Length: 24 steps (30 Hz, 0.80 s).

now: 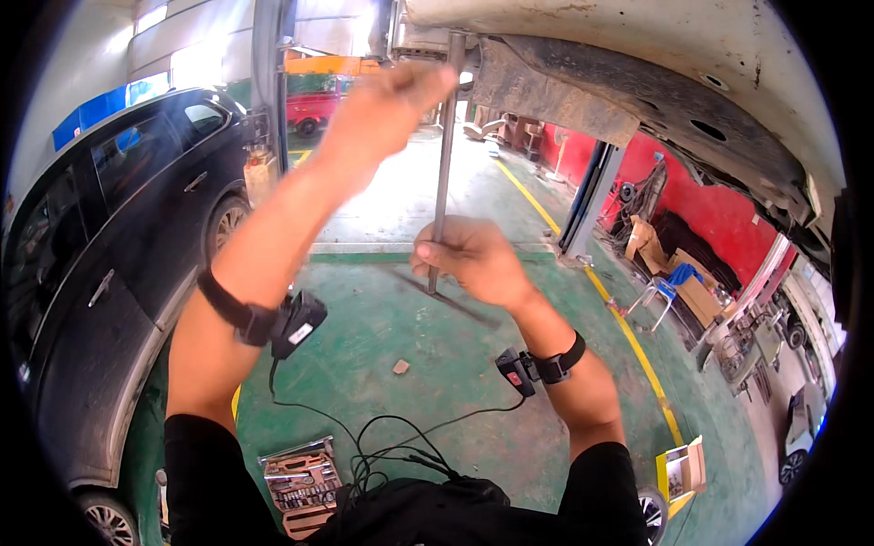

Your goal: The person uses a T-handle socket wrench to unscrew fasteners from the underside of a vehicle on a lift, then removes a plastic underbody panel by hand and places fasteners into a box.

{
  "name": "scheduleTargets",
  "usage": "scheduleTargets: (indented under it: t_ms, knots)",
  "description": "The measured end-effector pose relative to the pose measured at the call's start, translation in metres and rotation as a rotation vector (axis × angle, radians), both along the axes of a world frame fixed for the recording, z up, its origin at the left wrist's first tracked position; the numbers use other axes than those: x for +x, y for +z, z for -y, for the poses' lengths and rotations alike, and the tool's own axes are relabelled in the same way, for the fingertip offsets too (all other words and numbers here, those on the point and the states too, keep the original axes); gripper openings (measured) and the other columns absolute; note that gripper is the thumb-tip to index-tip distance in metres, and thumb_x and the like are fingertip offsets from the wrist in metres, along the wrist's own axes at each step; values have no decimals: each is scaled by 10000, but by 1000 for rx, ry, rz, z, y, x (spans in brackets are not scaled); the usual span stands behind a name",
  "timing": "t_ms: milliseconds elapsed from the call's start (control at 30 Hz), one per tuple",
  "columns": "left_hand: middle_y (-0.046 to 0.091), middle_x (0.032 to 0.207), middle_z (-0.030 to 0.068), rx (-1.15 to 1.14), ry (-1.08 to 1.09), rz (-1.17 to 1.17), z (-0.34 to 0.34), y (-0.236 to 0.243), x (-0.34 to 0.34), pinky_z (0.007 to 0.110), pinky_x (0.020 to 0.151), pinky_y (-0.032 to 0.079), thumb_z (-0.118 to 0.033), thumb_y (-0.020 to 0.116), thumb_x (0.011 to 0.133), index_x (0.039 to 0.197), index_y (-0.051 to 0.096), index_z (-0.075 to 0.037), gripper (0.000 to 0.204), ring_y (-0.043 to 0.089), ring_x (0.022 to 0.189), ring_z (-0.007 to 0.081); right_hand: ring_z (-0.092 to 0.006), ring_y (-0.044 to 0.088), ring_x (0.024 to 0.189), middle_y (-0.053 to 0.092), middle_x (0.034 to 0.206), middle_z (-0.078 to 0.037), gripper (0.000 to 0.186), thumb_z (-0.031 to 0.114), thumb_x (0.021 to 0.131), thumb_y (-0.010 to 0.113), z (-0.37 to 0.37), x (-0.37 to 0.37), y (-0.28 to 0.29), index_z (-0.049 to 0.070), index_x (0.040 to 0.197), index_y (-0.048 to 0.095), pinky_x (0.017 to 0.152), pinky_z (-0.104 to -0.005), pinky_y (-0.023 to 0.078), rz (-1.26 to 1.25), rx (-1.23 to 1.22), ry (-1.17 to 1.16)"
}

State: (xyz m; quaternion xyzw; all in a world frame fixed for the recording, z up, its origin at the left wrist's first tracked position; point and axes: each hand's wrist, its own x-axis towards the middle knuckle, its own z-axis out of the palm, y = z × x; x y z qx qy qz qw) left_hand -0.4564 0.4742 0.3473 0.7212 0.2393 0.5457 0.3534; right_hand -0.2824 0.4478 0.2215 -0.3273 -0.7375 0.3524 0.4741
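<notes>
A long steel T-handle wrench [443,173] stands nearly upright under the raised vehicle [583,32]. Its top end reaches up among the parts at the vehicle's underside, where the fit is hidden. Near that upper end, my left hand [391,109] is closed with its fingertips against the shaft; motion smears it a little. Lower down, my right hand [473,259] wraps its fingers round the shaft just above the crossbar. That crossbar [464,312] is blurred by motion. A dark panel [555,96] hangs beside the shaft.
A dark car [118,218] is parked at left. Lift posts [587,200] rise at both sides. An opened tool case [300,482] lies on the green floor near me, beside cables [364,446] from my wrist devices. A blue-topped stool [660,291] and a yellow box [678,473] are at right.
</notes>
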Motion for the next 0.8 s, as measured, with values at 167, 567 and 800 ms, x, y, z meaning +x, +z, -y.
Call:
scheduleTargets:
  t_ms: [167,567,800]
  knots:
    - [366,670,-74,26,-149,172,-19,30,10,210,454,240,-345,670,925,1011,628,-7,351,305,549,26,-80,537,577,617,637,-16,193,153,861,740,13,-12,11,0,802,639,519,-268,446,163,140,-348]
    - [418,720,-53,-70,-361,334,-25,26,21,191,422,250,-265,615,948,842,527,-111,206,334,541,21,-225,562,501,572,584,-121,332,304,862,735,18,-22,12,3,815,603,504,-356,459,295,274,-667]
    - [416,748,-43,-60,-463,312,-33,20,14,203,459,243,-253,632,944,841,570,-98,196,342,585,37,-194,632,572,645,650,-102,363,305,985,571,25,-25,36,-27,844,616,551,-330,498,332,123,-371]
